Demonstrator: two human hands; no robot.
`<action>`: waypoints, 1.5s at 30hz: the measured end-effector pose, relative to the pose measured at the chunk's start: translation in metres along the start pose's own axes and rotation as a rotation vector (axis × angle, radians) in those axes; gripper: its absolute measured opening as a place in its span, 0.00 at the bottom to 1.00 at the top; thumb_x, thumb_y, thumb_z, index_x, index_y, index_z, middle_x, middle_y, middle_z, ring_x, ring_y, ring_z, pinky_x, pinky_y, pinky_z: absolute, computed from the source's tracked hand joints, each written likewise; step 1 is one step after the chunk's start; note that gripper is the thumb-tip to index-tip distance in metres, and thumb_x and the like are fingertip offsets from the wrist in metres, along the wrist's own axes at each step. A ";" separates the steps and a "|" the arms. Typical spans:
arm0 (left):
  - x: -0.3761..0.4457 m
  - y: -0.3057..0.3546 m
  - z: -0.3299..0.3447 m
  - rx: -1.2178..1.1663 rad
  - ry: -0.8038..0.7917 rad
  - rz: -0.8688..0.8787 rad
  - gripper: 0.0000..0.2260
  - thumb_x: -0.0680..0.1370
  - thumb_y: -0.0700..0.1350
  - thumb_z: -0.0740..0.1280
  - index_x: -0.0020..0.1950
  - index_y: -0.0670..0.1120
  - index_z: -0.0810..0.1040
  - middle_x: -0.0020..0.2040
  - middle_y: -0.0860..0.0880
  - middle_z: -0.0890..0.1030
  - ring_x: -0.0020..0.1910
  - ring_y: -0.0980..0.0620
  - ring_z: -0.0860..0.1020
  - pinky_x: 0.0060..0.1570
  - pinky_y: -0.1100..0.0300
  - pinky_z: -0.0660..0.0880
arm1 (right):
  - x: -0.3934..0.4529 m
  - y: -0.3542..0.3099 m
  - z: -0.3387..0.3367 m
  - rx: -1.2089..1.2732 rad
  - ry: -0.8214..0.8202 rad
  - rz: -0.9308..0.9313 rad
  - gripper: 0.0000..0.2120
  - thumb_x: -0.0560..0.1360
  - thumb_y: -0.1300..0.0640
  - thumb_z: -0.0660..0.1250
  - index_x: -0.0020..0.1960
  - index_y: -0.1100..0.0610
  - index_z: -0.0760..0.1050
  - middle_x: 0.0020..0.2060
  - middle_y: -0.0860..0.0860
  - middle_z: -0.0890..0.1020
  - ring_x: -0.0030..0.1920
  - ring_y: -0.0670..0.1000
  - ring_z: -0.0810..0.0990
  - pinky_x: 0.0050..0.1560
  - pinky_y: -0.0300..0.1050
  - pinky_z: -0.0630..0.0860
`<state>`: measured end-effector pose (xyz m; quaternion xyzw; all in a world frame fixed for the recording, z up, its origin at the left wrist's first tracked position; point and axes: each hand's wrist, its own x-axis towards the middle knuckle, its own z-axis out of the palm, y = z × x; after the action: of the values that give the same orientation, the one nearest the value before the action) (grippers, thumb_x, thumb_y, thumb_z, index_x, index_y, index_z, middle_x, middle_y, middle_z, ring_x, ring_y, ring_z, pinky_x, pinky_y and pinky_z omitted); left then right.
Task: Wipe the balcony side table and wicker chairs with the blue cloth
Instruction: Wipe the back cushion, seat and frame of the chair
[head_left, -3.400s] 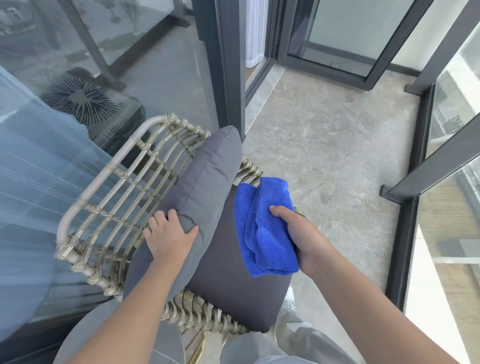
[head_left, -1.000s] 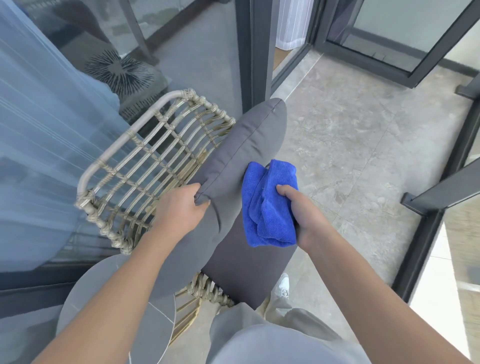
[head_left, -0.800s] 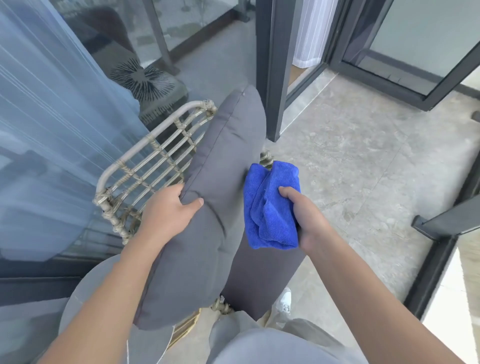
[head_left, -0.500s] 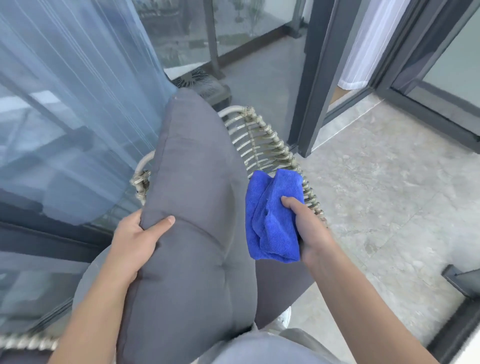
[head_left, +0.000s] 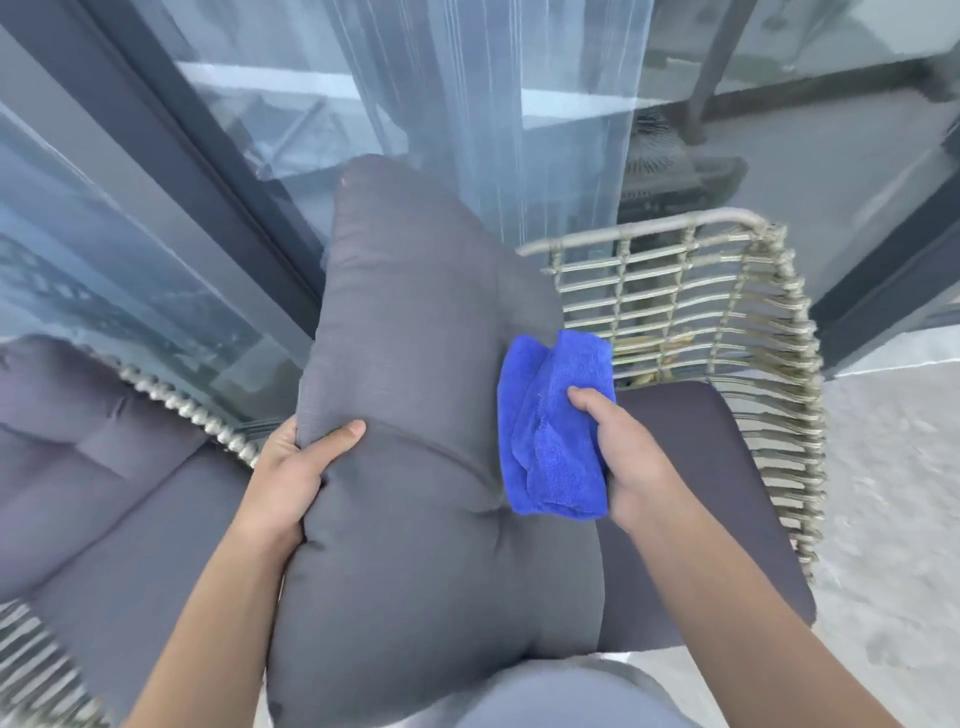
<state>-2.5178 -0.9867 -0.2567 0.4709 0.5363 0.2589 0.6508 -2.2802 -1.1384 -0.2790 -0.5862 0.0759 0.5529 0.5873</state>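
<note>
My left hand (head_left: 298, 470) grips the left edge of a grey back cushion (head_left: 431, 415), which is lifted upright in front of me. My right hand (head_left: 623, 457) holds the folded blue cloth (head_left: 550, 415) against the cushion's right side. Behind it stands the wicker chair (head_left: 727, 312), its woven back bare and its dark seat pad (head_left: 701, 467) in place. A second wicker chair (head_left: 171, 400) with grey cushions is at the left. The side table is hidden.
Glass doors with dark frames (head_left: 208, 171) and a sheer curtain (head_left: 467, 104) run behind the chairs. Grey stone floor tiles (head_left: 893, 493) lie to the right. My grey-trousered knee (head_left: 561, 691) is at the bottom.
My left hand has lifted the back cushion off the chair and swung it left, uncovering the wicker back. My view turned left, bringing the second chair in. The cloth stayed in my right hand.
</note>
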 end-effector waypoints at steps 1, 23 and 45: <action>0.005 -0.001 -0.010 -0.020 -0.007 -0.014 0.10 0.78 0.38 0.71 0.58 0.41 0.82 0.50 0.41 0.87 0.43 0.45 0.86 0.40 0.55 0.84 | 0.002 0.001 0.009 -0.013 0.005 0.003 0.12 0.80 0.49 0.68 0.57 0.55 0.82 0.47 0.53 0.89 0.48 0.56 0.87 0.58 0.54 0.81; 0.084 -0.031 -0.202 -0.299 -0.041 -0.208 0.11 0.73 0.41 0.71 0.56 0.43 0.82 0.50 0.41 0.86 0.44 0.44 0.86 0.43 0.52 0.84 | 0.081 0.044 0.211 -0.242 -0.055 0.076 0.13 0.78 0.48 0.71 0.58 0.53 0.83 0.51 0.51 0.88 0.49 0.55 0.88 0.49 0.50 0.82; 0.204 -0.140 -0.227 -0.162 -0.253 -0.588 0.27 0.67 0.44 0.79 0.66 0.42 0.81 0.62 0.40 0.84 0.57 0.43 0.85 0.56 0.50 0.82 | 0.121 0.070 0.228 -0.212 0.141 0.116 0.09 0.80 0.51 0.69 0.56 0.54 0.81 0.44 0.50 0.89 0.43 0.53 0.87 0.46 0.48 0.81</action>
<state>-2.6955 -0.7983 -0.4693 0.2711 0.5419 0.0410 0.7945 -2.4142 -0.9152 -0.3417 -0.6769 0.0919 0.5483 0.4824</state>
